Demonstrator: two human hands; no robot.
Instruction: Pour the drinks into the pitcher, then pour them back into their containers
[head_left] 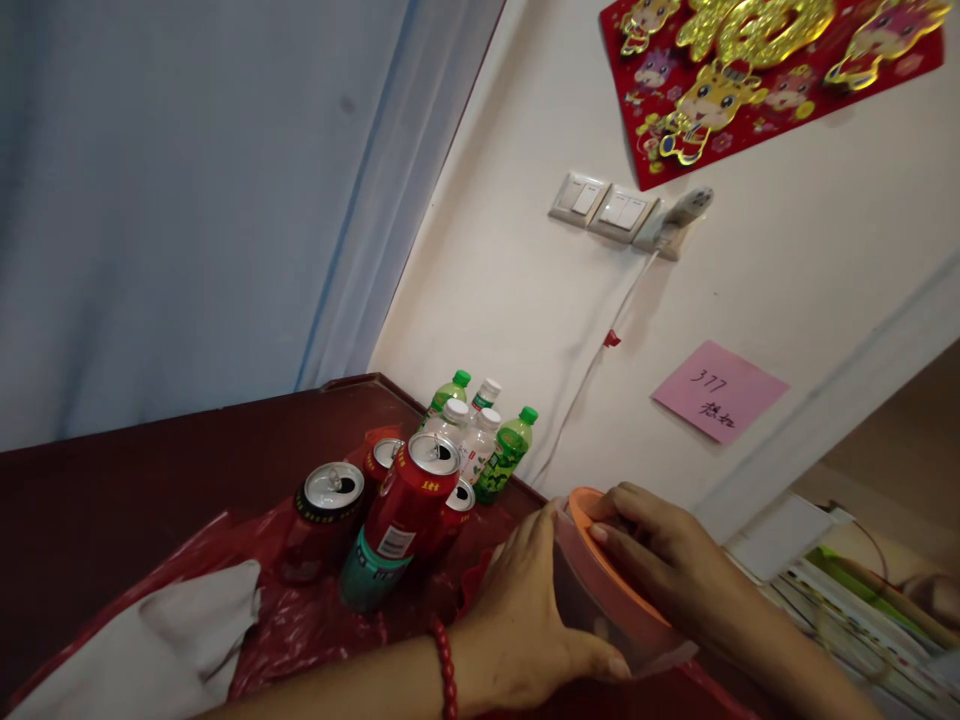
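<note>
A clear round container with an orange lid (600, 590) sits at the near right of a dark red table (150, 480). My left hand (525, 620), with a red bead bracelet on its wrist, is wrapped round the container's side. My right hand (660, 560) lies on top of the lid, fingers curved over its rim. Just left of the container stand several red drink cans (409, 500), one with a teal base, on a red plastic sheet (300, 610).
Several small bottles with green and white caps (480, 435) stand by the wall behind the cans. A grey cloth (157, 650) lies at the near left. On the wall are light switches (607, 207), a plugged-in cable, a pink note (718, 391) and a red decoration (750, 70). Papers lie at the right.
</note>
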